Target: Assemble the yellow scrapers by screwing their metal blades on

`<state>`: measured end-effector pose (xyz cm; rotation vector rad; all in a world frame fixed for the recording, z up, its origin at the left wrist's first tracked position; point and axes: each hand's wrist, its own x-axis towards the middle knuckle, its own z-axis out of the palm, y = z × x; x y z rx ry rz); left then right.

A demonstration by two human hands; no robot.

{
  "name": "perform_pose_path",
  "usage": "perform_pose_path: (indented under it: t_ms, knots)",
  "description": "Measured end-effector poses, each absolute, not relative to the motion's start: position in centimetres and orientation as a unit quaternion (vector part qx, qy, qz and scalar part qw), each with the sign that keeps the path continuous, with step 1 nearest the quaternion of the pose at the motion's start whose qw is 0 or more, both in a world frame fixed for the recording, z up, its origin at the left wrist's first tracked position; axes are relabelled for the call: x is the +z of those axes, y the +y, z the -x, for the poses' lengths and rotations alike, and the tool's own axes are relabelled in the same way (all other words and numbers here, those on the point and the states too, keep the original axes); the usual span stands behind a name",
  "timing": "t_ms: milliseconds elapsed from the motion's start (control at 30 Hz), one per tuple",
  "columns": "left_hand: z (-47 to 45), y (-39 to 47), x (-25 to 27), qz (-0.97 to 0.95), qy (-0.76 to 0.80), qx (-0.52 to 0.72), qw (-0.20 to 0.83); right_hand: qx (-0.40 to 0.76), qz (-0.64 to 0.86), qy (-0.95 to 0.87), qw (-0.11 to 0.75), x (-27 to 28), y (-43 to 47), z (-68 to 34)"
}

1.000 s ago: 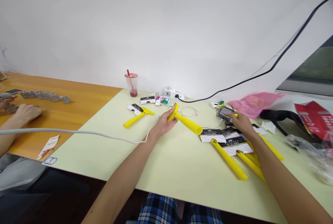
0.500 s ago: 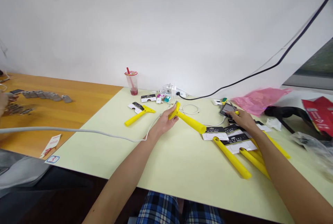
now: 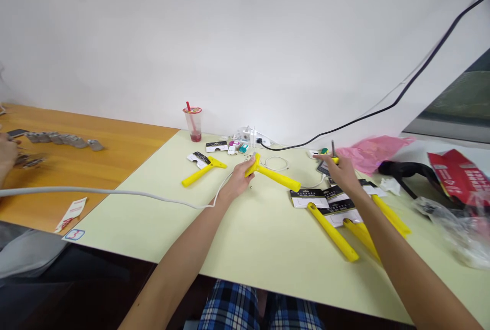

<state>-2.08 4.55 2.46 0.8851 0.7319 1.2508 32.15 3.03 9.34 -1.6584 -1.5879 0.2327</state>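
My left hand is closed around the head of a yellow scraper, whose handle points right and toward me. In my right hand is a screwdriver, its metal shaft upward and a bit of yellow handle showing between the fingers. Behind that hand lies a phone, partly covered. Several more yellow scrapers lie at the right with black-and-white cards at their heads; my right forearm hides part of them. Another yellow scraper with a card lies left of my left hand.
A drink cup with a straw stands near the wall. Plugs on a power strip sit at the back. A white cable crosses my left forearm. Pink plastic and a clear bag lie right. Another person's hand is far left.
My right hand has risen off the phone and cards with the screwdriver, whose shaft now points upward. My left hand keeps the scraper almost in place. The view has shifted slightly.
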Motion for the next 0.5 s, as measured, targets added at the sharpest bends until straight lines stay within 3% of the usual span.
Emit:
perform_pose_path:
  t_ms: [133, 233, 367, 500]
  knots:
    - [2.1, 4.0, 2.9, -0.388, 0.323, 0.546, 0.669, 0.359, 0.53, -0.58, 0.504, 8.6, 0.5, -24.7]
    - [2.1, 3.4, 3.6, -0.408, 0.332, 0.527, 0.668, 0.539, 0.487, -0.492, 0.48, 7.4, -1.2, -19.5]
    - [2.2, 2.6, 4.4, -0.47, 0.34, 0.492, 0.649, 0.644, 0.451, -0.45, 0.424, 5.9, -2.4, -16.4]
    - [1.7, 2.2, 4.4, -0.548, 0.352, 0.444, 0.615, 0.658, 0.424, -0.454, 0.427, 4.9, -3.0, -16.6]
